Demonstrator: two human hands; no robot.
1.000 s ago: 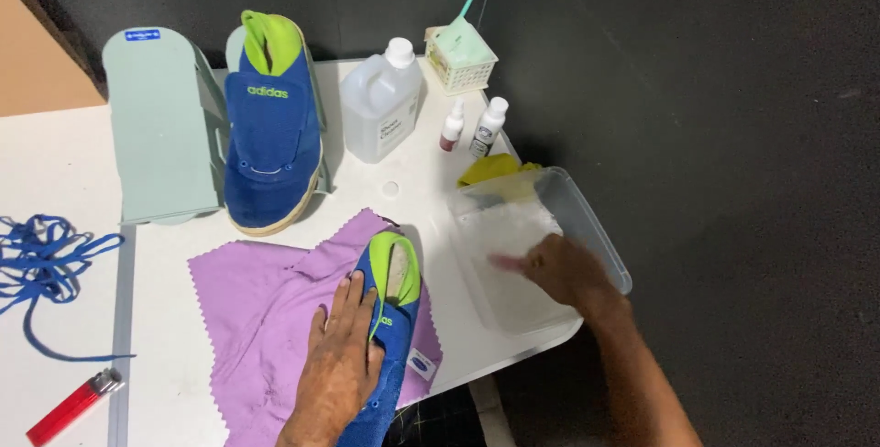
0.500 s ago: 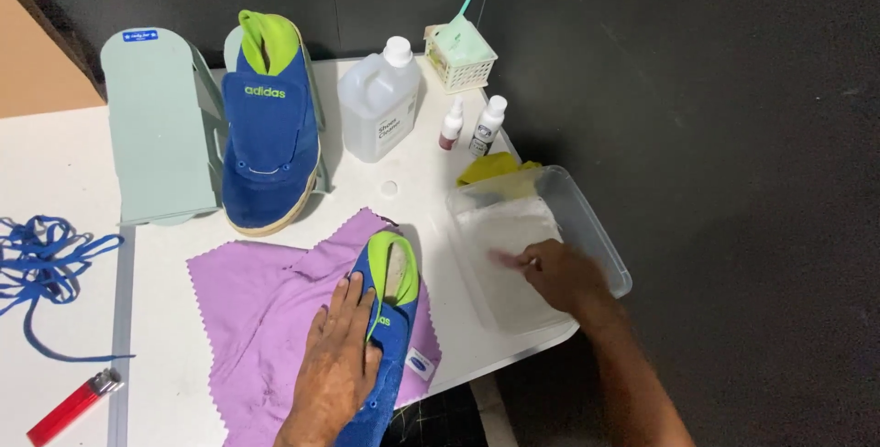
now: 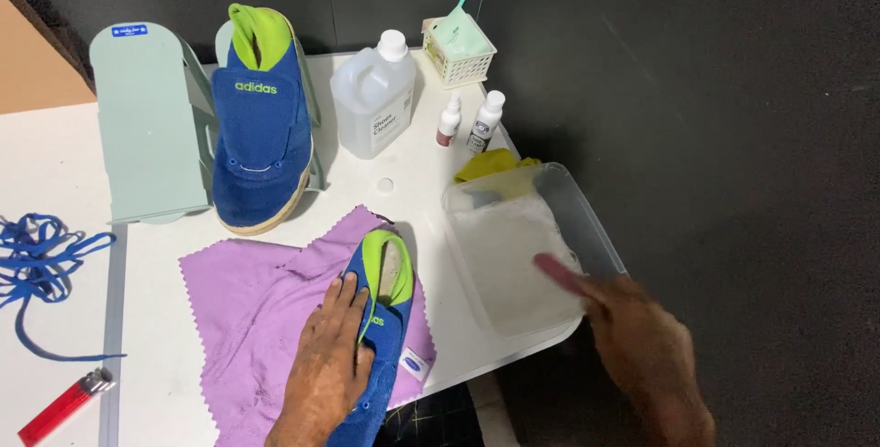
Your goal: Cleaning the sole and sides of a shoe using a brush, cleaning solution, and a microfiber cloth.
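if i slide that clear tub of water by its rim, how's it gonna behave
The clear plastic tub looks thin-walled, so it would probably flex if gripped by one side. It holds cloudy liquid, which would likely slosh and make it heavier than it looks. It sits at the white table's corner, close to the edge, so a push could tip it off.

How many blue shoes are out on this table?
2. One shoe stands propped on the pale green stand at the back; the other shoe lies on the purple cloth under the left hand.
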